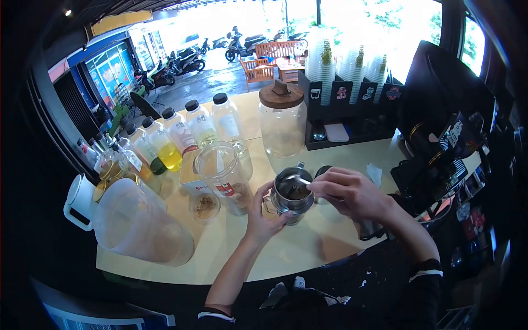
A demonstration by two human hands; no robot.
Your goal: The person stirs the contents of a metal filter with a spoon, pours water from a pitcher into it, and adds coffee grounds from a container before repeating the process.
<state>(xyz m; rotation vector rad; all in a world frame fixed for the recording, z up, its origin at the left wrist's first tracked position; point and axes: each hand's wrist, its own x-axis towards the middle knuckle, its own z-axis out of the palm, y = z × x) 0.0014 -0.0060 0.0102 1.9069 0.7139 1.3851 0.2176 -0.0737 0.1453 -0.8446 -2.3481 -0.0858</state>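
Note:
My left hand (265, 215) is wrapped round the side of a shiny metal cup (296, 205) standing on the counter, with a looped handle beside my fingers. A metal spoon (300, 181) is pinched in my right hand (347, 192), its end down inside the cup's mouth. What the cup holds looks dark and cannot be made out clearly. Left of my left hand stands an open clear jar (225, 179) with a red label and brown powder low inside. In front of it is a small clear container (205, 208) of brown powder. A dark round item (323, 171) is partly hidden behind my right hand.
A large cloudy pitcher (137, 220) stands at the left of the counter (242, 264). Several black-capped bottles (177, 129) line the back left. A wooden-lidded jar (282, 124) stands behind the cup, beside a black cup holder (357, 124). Black equipment (434, 126) fills the right.

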